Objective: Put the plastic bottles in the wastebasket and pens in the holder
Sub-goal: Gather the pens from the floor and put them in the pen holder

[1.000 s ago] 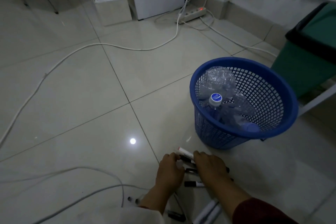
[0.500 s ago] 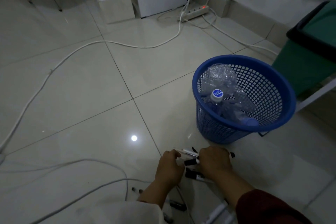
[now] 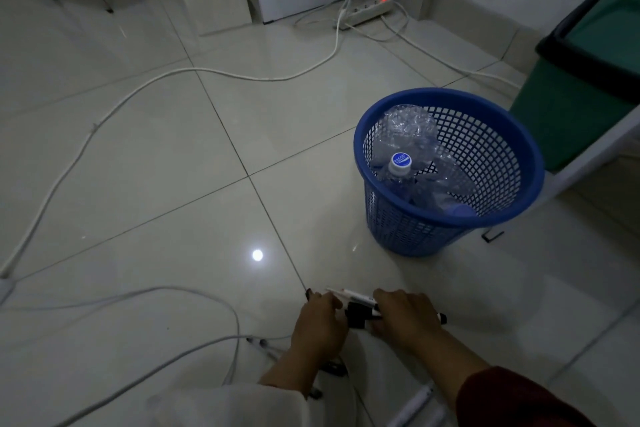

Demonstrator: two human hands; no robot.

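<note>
A blue mesh wastebasket (image 3: 509,218) stands on the tiled floor at the right, with crumpled clear plastic bottles (image 3: 408,135) inside, one showing a blue-and-white cap (image 3: 400,163). Low in the view, my left hand (image 3: 320,326) and my right hand (image 3: 403,317) are closed around a bundle of black-and-white marker pens (image 3: 360,310) held just above the floor. More pens (image 3: 258,343) lie on the floor beside my left wrist, and white ones (image 3: 414,406) lie under my right forearm. A beige box-shaped holder (image 3: 214,0) stands far back by the white cabinet.
White cables (image 3: 138,87) snake across the floor at left and near my hands. A power strip (image 3: 367,10) lies by the back wall. A green bin (image 3: 588,80) with a black rim stands at the right, next to a white frame leg (image 3: 588,156).
Both hands have gathered the pens from the floor into one bundle and lifted it slightly. The view has shifted a little; the basket has not moved.
</note>
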